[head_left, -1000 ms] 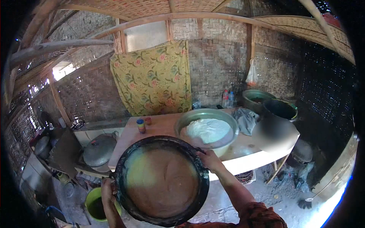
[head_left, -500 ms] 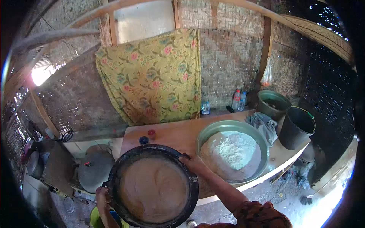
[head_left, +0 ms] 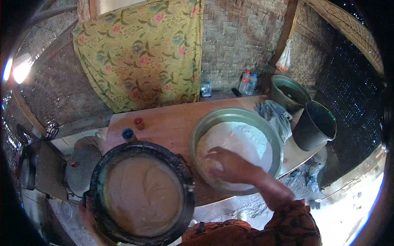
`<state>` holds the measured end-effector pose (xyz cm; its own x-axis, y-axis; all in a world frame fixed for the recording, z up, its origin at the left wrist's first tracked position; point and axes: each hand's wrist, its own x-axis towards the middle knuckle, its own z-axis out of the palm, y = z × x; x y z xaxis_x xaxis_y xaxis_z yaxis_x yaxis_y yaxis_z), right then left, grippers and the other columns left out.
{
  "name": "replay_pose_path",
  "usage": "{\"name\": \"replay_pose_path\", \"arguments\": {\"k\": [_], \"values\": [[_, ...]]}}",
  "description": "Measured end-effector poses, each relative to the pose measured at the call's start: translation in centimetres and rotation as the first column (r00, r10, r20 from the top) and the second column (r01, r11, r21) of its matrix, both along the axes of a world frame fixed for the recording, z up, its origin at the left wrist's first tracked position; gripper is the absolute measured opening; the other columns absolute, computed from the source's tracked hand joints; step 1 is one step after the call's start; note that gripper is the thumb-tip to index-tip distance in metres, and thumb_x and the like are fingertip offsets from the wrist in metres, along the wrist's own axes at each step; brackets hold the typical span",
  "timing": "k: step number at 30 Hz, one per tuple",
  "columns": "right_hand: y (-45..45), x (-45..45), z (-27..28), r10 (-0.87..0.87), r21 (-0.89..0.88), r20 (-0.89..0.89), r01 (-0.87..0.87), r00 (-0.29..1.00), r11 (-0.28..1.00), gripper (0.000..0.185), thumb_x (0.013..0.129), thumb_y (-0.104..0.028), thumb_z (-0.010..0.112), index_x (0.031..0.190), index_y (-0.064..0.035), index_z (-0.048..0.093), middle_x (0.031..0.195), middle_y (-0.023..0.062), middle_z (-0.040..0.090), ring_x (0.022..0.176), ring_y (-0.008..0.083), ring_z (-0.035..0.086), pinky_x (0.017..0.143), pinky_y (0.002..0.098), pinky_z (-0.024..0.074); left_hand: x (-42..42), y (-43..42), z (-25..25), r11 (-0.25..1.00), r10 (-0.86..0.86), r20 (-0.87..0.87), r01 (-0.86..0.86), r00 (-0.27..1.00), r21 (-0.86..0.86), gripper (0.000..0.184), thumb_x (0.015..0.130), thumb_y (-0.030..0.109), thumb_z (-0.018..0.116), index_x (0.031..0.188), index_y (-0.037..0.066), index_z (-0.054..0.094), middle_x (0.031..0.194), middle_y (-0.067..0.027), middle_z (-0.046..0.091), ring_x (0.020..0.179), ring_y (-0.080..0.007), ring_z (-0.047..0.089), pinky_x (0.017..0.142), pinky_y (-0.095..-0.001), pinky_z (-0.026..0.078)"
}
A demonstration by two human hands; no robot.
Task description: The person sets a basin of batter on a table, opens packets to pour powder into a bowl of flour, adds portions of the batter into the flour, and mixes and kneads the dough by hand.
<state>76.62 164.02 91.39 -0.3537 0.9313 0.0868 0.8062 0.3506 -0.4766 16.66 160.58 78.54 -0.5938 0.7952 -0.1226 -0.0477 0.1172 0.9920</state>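
A wide black pan [head_left: 143, 197] holds smooth beige batter, its far side at the edge of the wooden table. At its left side my left hand [head_left: 88, 217] is closed on the pan by the handle, with the fingers partly hidden. My right hand [head_left: 232, 166] is over the near-left part of a large green basin [head_left: 197, 127]. Its fingers are curved and apart, with pale colour showing between them. White flour [head_left: 250, 135] is heaped inside the basin. Whether the fingertips touch the flour is hard to see.
On the wooden table [head_left: 168, 119] stand a blue-topped jar [head_left: 128, 134], a red-topped jar [head_left: 139, 123], a grey cloth [head_left: 275, 119] and a black bucket [head_left: 315, 127]. Behind are a green tub [head_left: 289, 92] and bottles [head_left: 248, 84]. A lidded pot [head_left: 83, 170] sits at left.
My right hand has let go of the pan's right handle and moved over the flour basin. My left hand still holds the pan. The view has tilted down and shifted right.
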Motion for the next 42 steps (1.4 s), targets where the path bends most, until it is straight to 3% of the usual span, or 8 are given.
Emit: {"name": "replay_pose_path", "arguments": {"k": [3, 5, 12, 14, 16, 22, 34, 42], "values": [[0.1, 8.5, 3.7, 0.001, 0.126, -0.064, 0.007, 0.998, 0.992, 0.039, 0.086, -0.033, 0.066, 0.114, -0.0060, 0.063, 0.113, 0.0196, 0.063, 0.109, 0.0372, 0.058, 0.096, 0.0436, 0.0448, 1.4, -2.4, 2.0, 0.944, -0.180, -0.234, 0.101, 0.955, -0.315, 0.045, 0.095, 0.016, 0.059, 0.134, 0.000, 0.044, 0.119, -0.0121, 0.056, 0.110, -0.0218, 0.053, 0.093, -0.0347, 0.045], [0.9, 14.7, 5.6, -0.114, 0.042, -0.141, 0.121, 0.983, 0.992, 0.034, 0.088, -0.030, 0.065, 0.111, -0.0048, 0.066, 0.108, 0.0159, 0.067, 0.103, 0.0322, 0.063, 0.093, 0.0398, 0.0471, 4.3, -4.4, 0.9, 0.946, 0.226, -0.970, -0.260, 0.093, 0.195, 0.054, 0.096, 0.017, 0.057, 0.144, 0.005, 0.035, 0.135, -0.0195, 0.051, 0.104, -0.0255, 0.062, 0.087, -0.0387, 0.052], [7.4, 36.2, -8.7, -0.222, -0.087, -0.281, 0.206, 0.934, 0.975, 0.036, 0.095, -0.028, 0.059, 0.121, -0.0031, 0.059, 0.127, 0.0128, 0.057, 0.122, 0.0278, 0.051, 0.100, 0.0387, 0.0411, 43.7, -10.5, -2.0, 0.866, 0.406, -0.713, 0.009, 0.571, 0.501, 0.052, 0.099, 0.021, 0.051, 0.142, -0.003, 0.034, 0.145, -0.0195, 0.041, 0.133, -0.0336, 0.040, 0.112, -0.0438, 0.030], [6.3, 36.4, -12.5, -0.359, -0.260, -0.406, 0.270, 0.841, 0.927, 0.048, 0.095, -0.032, 0.058, 0.131, -0.0023, 0.050, 0.127, 0.0152, 0.056, 0.120, 0.0264, 0.050, 0.101, 0.0380, 0.0396, 51.9, -9.5, -5.5, 0.921, 0.358, -0.928, 0.123, 0.104, 0.370, 0.062, 0.098, 0.033, 0.051, 0.143, -0.003, 0.030, 0.148, -0.0227, 0.035, 0.136, -0.0360, 0.036, 0.113, -0.0455, 0.027], [5.4, 34.7, -12.9, -0.409, -0.326, -0.424, 0.285, 0.808, 0.901, 0.057, 0.094, -0.036, 0.059, 0.136, -0.0017, 0.044, 0.125, 0.0172, 0.056, 0.116, 0.0245, 0.052, 0.099, 0.0380, 0.0406, 59.2, -9.9, -5.7, 0.968, 0.042, -0.791, 0.172, 0.610, 0.184, 0.070, 0.095, 0.051, 0.047, 0.143, 0.002, 0.030, 0.152, -0.0226, 0.025, 0.141, -0.0370, 0.024, 0.115, -0.0497, 0.019], [9.0, 34.9, -15.3, -0.443, -0.445, -0.778, 0.107, 0.445, 0.889, 0.057, 0.094, -0.032, 0.061, 0.135, 0.0028, 0.042, 0.124, 0.0175, 0.054, 0.114, 0.0258, 0.050, 0.100, 0.0356, 0.0383, 63.8, -5.5, -2.3, 0.877, 0.318, -0.334, -0.141, 0.887, 0.460, 0.063, 0.097, 0.047, 0.048, 0.141, 0.004, 0.035, 0.151, -0.0198, 0.028, 0.142, -0.0347, 0.024, 0.115, -0.0487, 0.018], [43.0, 37.1, -26.7, -0.348, -0.273, -0.793, 0.219, 0.499, 0.937, 0.034, 0.083, -0.021, 0.072, 0.107, -0.0005, 0.059, 0.103, 0.0138, 0.063, 0.100, 0.0213, 0.059, 0.083, 0.0371, 0.0508, 68.7, -1.2, -0.1, 0.894, 0.449, -0.813, -0.192, 0.370, 0.406, 0.038, 0.094, 0.032, 0.057, 0.119, 0.004, 0.062, 0.098, -0.0147, 0.066, 0.089, -0.0233, 0.065, 0.080, -0.0372, 0.054], [65.4, 34.2, -38.3, -0.430, -0.130, -0.640, 0.462, 0.637, 0.877, 0.066, 0.069, -0.033, 0.082, 0.118, 0.0023, 0.056, 0.113, 0.0204, 0.062, 0.105, 0.0344, 0.060, 0.089, 0.0424, 0.0478, 67.2, -0.9, -1.6, 0.939, 0.251, -0.779, -0.338, 0.574, 0.053, 0.039, 0.095, 0.030, 0.057, 0.123, 0.004, 0.058, 0.108, -0.0141, 0.063, 0.099, -0.0228, 0.061, 0.089, -0.0362, 0.050]]}}
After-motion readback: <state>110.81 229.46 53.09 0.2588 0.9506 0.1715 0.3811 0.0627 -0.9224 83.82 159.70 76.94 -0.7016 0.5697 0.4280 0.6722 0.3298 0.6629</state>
